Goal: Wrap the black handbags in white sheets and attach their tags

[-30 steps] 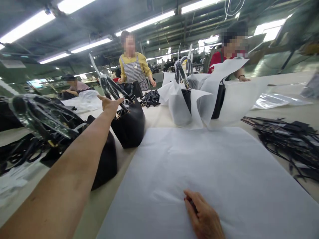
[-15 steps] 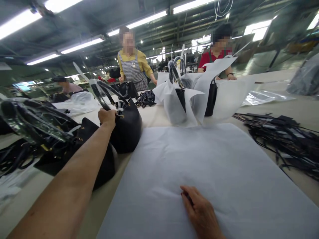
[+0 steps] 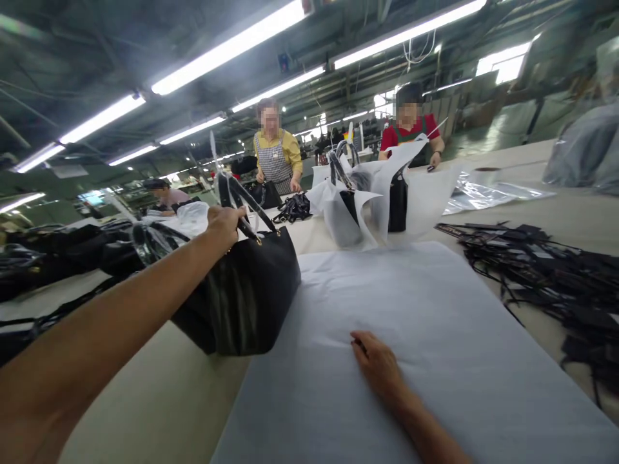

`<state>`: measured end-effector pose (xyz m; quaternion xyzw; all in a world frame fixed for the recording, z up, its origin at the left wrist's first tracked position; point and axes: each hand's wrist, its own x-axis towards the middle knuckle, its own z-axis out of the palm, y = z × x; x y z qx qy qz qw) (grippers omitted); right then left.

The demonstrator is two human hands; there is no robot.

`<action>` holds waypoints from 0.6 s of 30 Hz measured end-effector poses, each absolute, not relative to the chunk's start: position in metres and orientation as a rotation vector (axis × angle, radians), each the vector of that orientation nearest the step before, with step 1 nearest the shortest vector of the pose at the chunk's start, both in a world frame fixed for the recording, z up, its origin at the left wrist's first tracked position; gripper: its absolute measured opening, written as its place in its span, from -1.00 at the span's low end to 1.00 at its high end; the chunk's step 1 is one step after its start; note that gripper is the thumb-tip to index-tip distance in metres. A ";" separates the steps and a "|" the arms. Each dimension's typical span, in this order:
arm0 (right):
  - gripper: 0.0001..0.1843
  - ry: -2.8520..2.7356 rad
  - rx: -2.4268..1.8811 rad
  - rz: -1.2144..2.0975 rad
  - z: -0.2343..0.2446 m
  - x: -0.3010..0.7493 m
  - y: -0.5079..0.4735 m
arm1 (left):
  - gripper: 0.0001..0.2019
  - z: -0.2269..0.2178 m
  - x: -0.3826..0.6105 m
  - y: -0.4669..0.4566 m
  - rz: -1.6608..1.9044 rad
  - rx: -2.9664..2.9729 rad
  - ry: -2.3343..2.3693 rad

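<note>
My left hand [image 3: 225, 227] is closed around the wrapped handles of a black handbag [image 3: 256, 290]. The bag hangs tilted at the left edge of a large sheet of white wrapping paper [image 3: 425, 309], partly over it. My forearm covers part of a second black bag behind, whose plastic-wrapped handles [image 3: 153, 240] show on the left. On the middle of the paper rests my right hand [image 3: 380, 364], fingers curled and pressed together. A dark spot shows between its thumb and fingertips, but I cannot tell whether that is an object or shadow.
Black bags partly wrapped in white paper [image 3: 355, 216] stand beyond the sheet. Black straps and tags [image 3: 536, 270] lie piled on the right, near clear plastic bags [image 3: 483, 193]. Two co-workers [image 3: 278, 158] stand across the table; another person [image 3: 167, 196] is far left.
My left hand has lifted the handbag and brought it right, to the paper's edge. The right hand stays on the sheet. The view has tilted up slightly and turned.
</note>
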<state>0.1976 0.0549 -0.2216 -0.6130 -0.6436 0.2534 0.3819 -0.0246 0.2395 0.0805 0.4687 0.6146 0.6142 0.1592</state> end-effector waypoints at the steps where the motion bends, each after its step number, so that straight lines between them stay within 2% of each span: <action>1: -0.64 -1.638 -1.557 0.657 -0.220 0.198 0.054 | -0.74 0.087 -0.017 0.218 1.689 1.310 1.755; 7: -0.67 -1.492 -1.452 0.816 -0.206 0.195 0.053 | -0.78 0.088 0.023 0.074 1.089 1.338 1.541; 11: -0.74 -1.479 -1.391 0.934 -0.188 0.205 0.038 | -0.78 0.082 0.045 0.025 1.098 1.352 1.365; 14: -0.61 -1.413 -1.359 1.022 -0.175 0.223 0.008 | -0.75 0.080 0.057 0.012 1.136 1.360 1.275; 18: -0.43 -1.029 -1.281 1.142 -0.165 0.244 -0.046 | -0.82 0.072 0.066 0.004 1.022 1.531 1.089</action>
